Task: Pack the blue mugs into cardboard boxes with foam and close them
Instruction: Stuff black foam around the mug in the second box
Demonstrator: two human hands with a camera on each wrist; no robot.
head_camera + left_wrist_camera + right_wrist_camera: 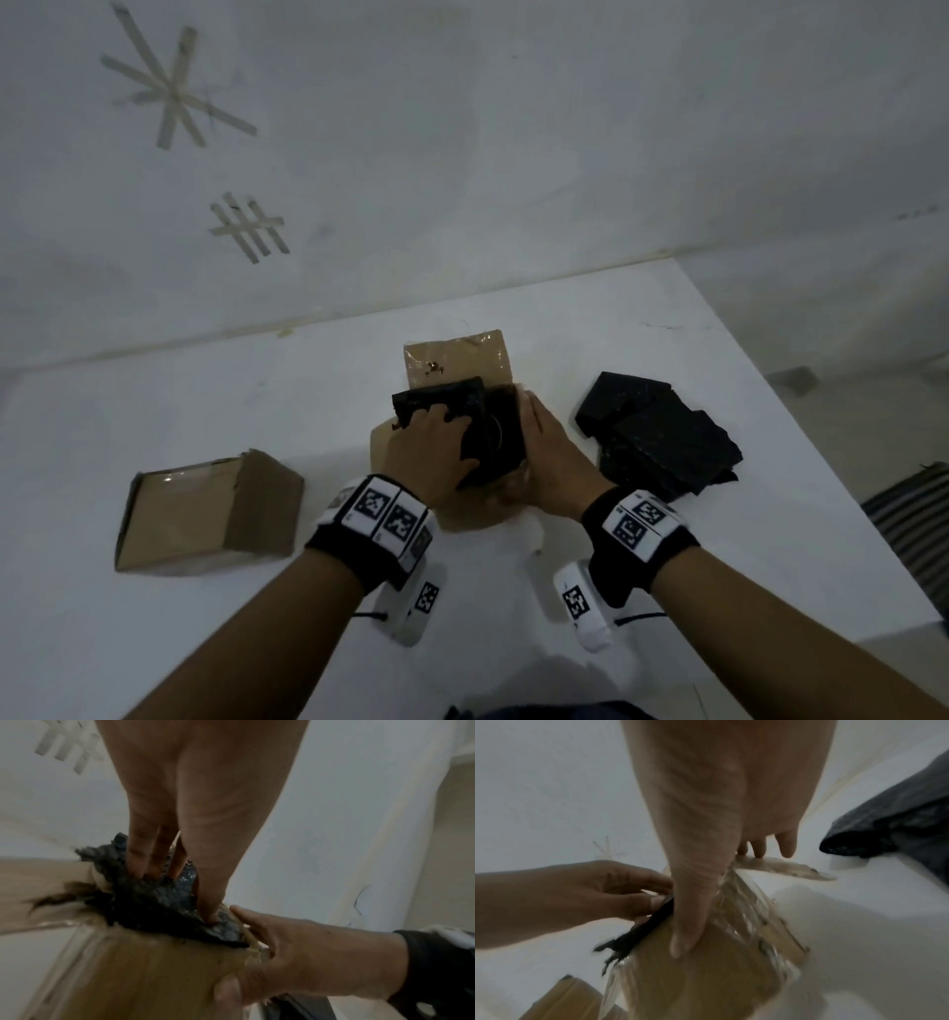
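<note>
left hand (430, 452) fingers straight, pressing foam (452, 406) into open box (462, 506) mid-worktop | right hand (552, 462) grips box wall | mug barely visible under foam | risk: uneven push tears foam, buckles taped wall

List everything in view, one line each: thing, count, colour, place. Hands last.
open cardboard box: one, brown, table centre, flap up at the far side.
foam piece: one, black, at the open box's top.
closed cardboard box: one, brown, table left.
foam pile: one heap, black, table right.
table: one, white.
tape marks: two clusters, pale, on the wall.
left hand: pressing the foam.
right hand: holding the box's right side.
</note>
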